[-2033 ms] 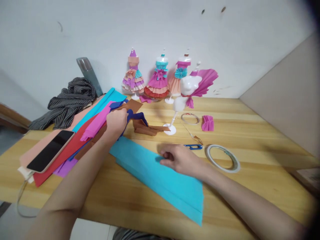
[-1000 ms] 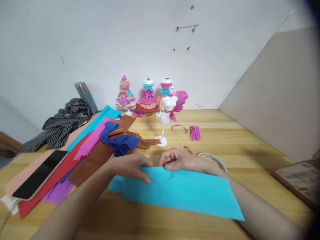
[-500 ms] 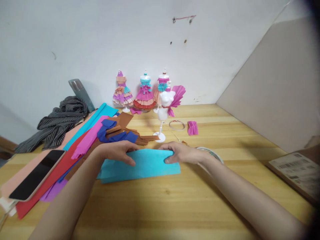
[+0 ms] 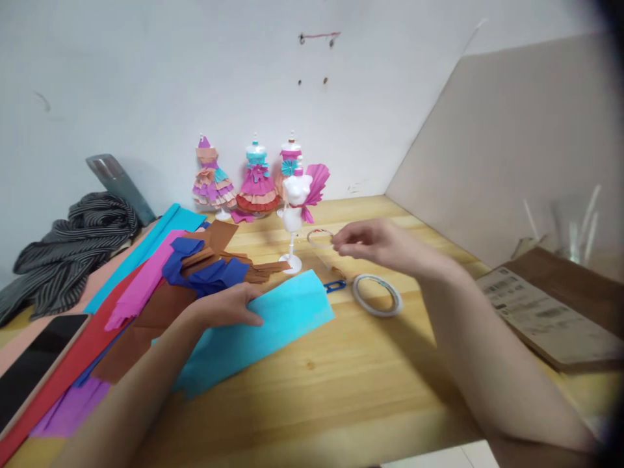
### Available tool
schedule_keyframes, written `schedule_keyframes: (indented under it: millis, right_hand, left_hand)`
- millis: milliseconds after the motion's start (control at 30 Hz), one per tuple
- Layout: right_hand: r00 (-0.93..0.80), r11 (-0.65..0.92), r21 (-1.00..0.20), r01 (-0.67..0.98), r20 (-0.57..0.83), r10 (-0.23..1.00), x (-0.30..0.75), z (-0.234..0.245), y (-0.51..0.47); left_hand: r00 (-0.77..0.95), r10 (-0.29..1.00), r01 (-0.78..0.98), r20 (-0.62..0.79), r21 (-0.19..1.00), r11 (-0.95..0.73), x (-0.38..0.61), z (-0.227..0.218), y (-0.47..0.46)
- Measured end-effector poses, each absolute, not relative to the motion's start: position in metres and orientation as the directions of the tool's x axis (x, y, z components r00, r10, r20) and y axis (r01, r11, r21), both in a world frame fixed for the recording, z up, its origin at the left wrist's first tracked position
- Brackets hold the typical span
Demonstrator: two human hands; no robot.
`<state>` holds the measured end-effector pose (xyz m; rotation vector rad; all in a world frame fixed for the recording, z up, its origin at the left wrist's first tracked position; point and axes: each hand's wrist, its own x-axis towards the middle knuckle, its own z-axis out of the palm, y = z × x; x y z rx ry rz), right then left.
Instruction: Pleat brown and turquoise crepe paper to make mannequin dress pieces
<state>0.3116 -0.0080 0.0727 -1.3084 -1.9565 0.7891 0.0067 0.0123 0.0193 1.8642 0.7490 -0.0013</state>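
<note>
A folded sheet of turquoise crepe paper lies slanted above the wooden table. My left hand grips its upper edge, thumb on the near face, fingers behind it. My right hand is off the paper, reaching over the table by a thin ring of tape. Its fingers are bent and close together; what they hold, if anything, is hidden. A wider roll of tape and a blue looped handle lie below it. A white mini mannequin with a pink pleated paper fan stands behind the sheet.
Several mannequins in paper dresses stand along the wall. Left are stacked coloured crepe papers, a phone, a striped cloth and a grey bottle. A cardboard package lies at the right.
My right hand has let go of the turquoise paper and moved up and right. The paper is tilted, its right end raised, still in my left hand. The view has turned right.
</note>
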Motion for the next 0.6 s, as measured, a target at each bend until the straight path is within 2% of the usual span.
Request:
schedule_keyframes:
  millis: [100, 167, 233, 267, 367, 433, 600]
  right_hand:
    - [-0.335, 0.346, -0.581, 0.736, 0.131, 0.933, 0.324, 0.075, -0.017]
    - [-0.462, 0.421, -0.477, 0.772, 0.034, 0.886, 0.318, 0.056, -0.021]
    - [-0.539, 0.483, -0.454, 0.749, 0.008, 0.843, 0.306, 0.03, -0.023]
    - [-0.581, 0.539, -0.404, 0.74, 0.021, 0.814, 0.299, 0.018, -0.024]
    - [-0.581, 0.575, -0.205, 0.792, 0.038, 0.813, 0.287, -0.003, -0.028]
    - [-0.576, 0.572, -0.148, 0.807, 0.018, 0.817, 0.283, -0.005, -0.031]
    - [-0.577, 0.573, -0.19, 0.797, 0.04, 0.816, 0.276, 0.001, -0.036]
  left_hand:
    - [0.83, 0.484, 0.534, -0.278, 0.647, -0.544, 0.016, 0.019, 0.004]
    - [0.811, 0.519, 0.569, -0.271, 0.575, -0.588, 0.025, 0.016, -0.005]
    - [0.789, 0.566, 0.591, -0.238, 0.545, -0.594, 0.034, 0.013, -0.013]
    - [0.782, 0.582, 0.596, -0.222, 0.538, -0.596, 0.037, 0.012, -0.016]
    - [0.797, 0.562, 0.573, -0.219, 0.567, -0.592, 0.039, 0.014, -0.019]
    - [0.824, 0.521, 0.533, -0.223, 0.615, -0.581, 0.034, 0.019, -0.015]
    - [0.849, 0.5, 0.455, -0.172, 0.719, -0.525, 0.019, 0.034, -0.003]
